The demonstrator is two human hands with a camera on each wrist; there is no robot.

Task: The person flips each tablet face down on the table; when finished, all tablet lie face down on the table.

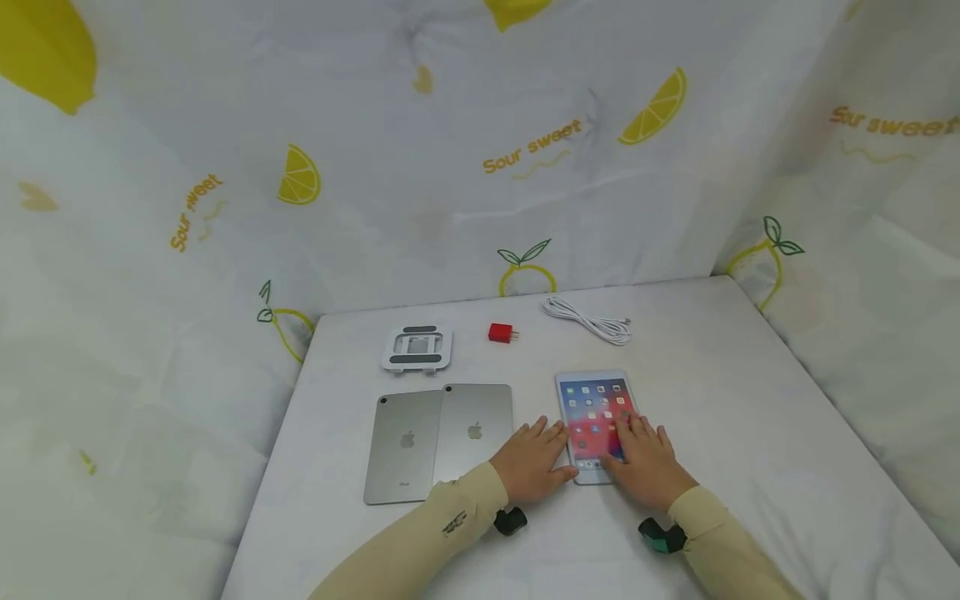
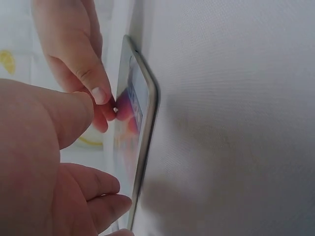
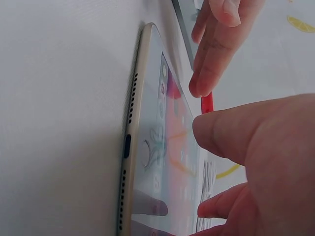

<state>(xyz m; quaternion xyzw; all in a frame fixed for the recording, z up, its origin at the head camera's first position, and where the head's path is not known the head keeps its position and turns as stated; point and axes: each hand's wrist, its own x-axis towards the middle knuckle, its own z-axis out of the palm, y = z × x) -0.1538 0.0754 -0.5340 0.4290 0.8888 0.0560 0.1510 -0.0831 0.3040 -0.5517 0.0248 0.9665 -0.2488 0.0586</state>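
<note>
A white-framed tablet (image 1: 588, 421) lies face up on the table, its lit screen showing rows of app icons. My left hand (image 1: 531, 464) is beside its left edge, fingers loosely extended; whether they touch that edge I cannot tell. Over the lower right part of the screen is my right hand (image 1: 647, 468), with its fingers spread and relaxed. The right wrist view shows the port and speaker holes along the tablet's near edge (image 3: 132, 132). Two silver tablets (image 1: 401, 450) lie back side up to the left, one overlapping the other.
A white folding stand (image 1: 397, 341) lies behind the silver tablets. Farther right are a red charger plug (image 1: 500, 332) and a coiled white cable (image 1: 592, 322). A lemon-printed cloth (image 1: 420, 208) hangs behind the white table (image 1: 720, 367) and on both sides.
</note>
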